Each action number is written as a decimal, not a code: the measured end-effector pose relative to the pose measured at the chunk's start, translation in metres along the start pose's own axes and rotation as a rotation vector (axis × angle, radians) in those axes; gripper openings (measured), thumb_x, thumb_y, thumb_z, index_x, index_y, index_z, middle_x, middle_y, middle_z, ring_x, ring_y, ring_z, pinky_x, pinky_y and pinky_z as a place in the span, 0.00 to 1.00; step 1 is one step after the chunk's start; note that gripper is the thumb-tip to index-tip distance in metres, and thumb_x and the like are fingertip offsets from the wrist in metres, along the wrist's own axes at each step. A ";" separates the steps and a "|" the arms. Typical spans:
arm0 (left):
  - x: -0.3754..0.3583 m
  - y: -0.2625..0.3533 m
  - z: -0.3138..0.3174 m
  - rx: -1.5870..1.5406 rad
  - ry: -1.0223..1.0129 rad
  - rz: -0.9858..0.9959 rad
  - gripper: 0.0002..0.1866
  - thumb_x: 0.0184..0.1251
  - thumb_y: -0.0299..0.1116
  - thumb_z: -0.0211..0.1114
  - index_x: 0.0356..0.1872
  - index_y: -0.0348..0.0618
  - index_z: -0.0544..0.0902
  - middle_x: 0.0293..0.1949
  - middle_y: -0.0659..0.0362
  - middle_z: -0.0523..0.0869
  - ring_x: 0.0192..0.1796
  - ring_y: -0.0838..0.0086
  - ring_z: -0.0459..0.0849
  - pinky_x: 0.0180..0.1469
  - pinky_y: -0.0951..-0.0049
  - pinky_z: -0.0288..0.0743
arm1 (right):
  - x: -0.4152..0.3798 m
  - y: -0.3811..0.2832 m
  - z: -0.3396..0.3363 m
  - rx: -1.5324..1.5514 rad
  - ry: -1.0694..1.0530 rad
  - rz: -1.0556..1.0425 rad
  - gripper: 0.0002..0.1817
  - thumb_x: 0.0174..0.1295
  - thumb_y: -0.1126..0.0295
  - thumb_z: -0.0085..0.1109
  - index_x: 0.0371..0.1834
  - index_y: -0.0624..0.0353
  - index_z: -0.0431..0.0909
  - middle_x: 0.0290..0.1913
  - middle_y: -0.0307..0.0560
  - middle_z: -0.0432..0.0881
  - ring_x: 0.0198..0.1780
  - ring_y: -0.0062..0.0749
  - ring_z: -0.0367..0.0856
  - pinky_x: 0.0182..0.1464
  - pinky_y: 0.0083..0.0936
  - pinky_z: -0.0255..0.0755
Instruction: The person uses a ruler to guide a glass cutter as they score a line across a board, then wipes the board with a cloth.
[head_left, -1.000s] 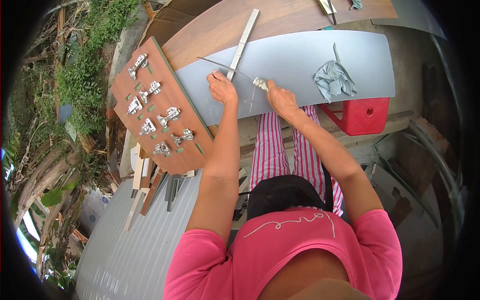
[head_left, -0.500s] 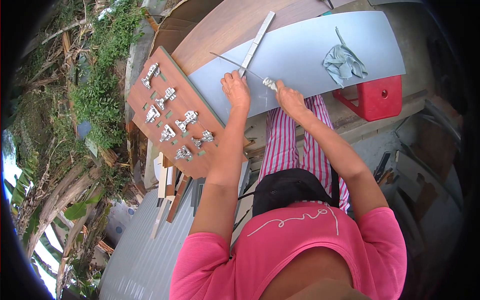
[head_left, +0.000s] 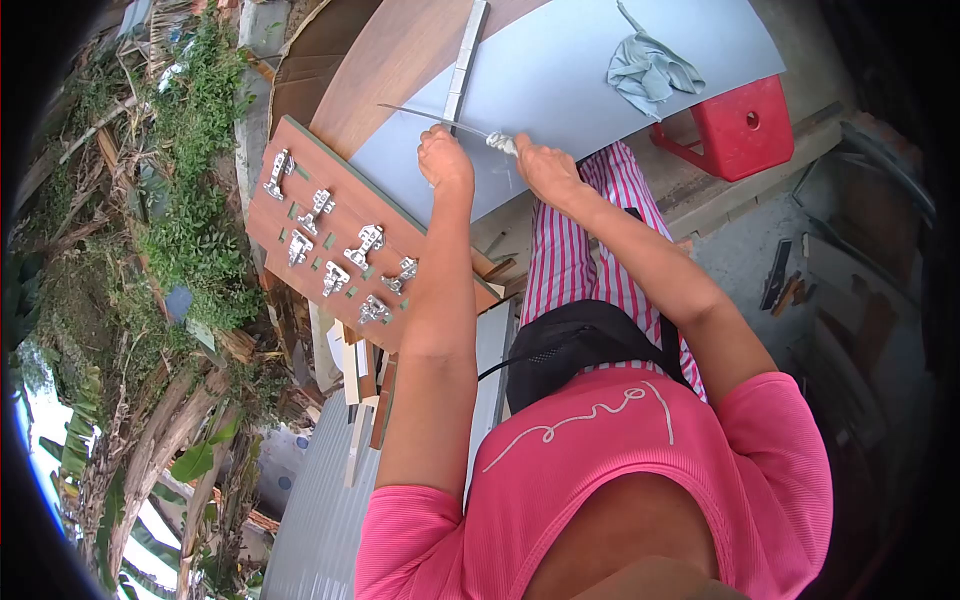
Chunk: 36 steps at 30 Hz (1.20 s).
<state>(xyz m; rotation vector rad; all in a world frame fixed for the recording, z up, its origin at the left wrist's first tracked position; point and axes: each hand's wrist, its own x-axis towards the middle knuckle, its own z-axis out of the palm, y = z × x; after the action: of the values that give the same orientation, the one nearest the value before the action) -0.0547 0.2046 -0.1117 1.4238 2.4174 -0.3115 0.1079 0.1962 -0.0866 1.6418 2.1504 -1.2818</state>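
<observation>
My left hand point(head_left: 443, 160) is closed on the near end of a long silver-grey metal strip point(head_left: 463, 68), which lies slanted across a pale blue-grey sheet point(head_left: 565, 75). In my right hand point(head_left: 547, 174) is a thin, long-bladed tool with a white wrapped handle point(head_left: 502, 143). Its narrow dark blade crosses the strip just beyond my left fingers and points to the left. Whether the blade is a saw or a file I cannot make out. The lower end of the strip is hidden by my left hand.
Several metal hinges point(head_left: 368, 243) lie on a brown board point(head_left: 270, 218) at left. A grey-blue cloth point(head_left: 650, 75) rests on the sheet. Beside the sheet stands a red plastic stool point(head_left: 745, 130). A wood-grain panel point(head_left: 375, 70) lies under the sheet, and plants grow at far left.
The whole view has shifted, so the sheet, cloth and stool appear higher and farther left. Both hands keep their grip, and the blade still crosses the strip.
</observation>
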 end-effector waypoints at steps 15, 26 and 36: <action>0.002 0.002 0.004 0.024 -0.019 -0.073 0.10 0.56 0.33 0.66 0.35 0.39 0.81 0.39 0.48 0.83 0.43 0.57 0.84 0.46 0.64 0.78 | 0.005 0.007 -0.004 -0.014 -0.031 -0.055 0.07 0.60 0.77 0.44 0.42 0.64 0.66 0.32 0.64 0.82 0.37 0.56 0.83 0.37 0.46 0.77; 0.003 0.001 0.006 0.091 0.044 0.006 0.05 0.59 0.23 0.56 0.32 0.38 0.80 0.36 0.51 0.84 0.37 0.63 0.86 0.40 0.70 0.81 | -0.011 0.026 -0.009 -0.009 -0.063 -0.017 0.07 0.62 0.75 0.43 0.42 0.64 0.66 0.31 0.63 0.82 0.35 0.57 0.83 0.36 0.47 0.76; 0.001 0.003 -0.004 0.017 -0.050 -0.016 0.10 0.56 0.33 0.66 0.36 0.37 0.81 0.39 0.47 0.83 0.43 0.56 0.83 0.46 0.63 0.77 | 0.012 0.013 -0.002 0.034 -0.064 -0.069 0.08 0.62 0.76 0.41 0.44 0.62 0.65 0.33 0.64 0.82 0.38 0.57 0.82 0.38 0.47 0.76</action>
<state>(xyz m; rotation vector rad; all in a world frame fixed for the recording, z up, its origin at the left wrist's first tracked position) -0.0534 0.2077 -0.1082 1.3871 2.3932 -0.3675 0.1156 0.2068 -0.0989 1.5292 2.1768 -1.3786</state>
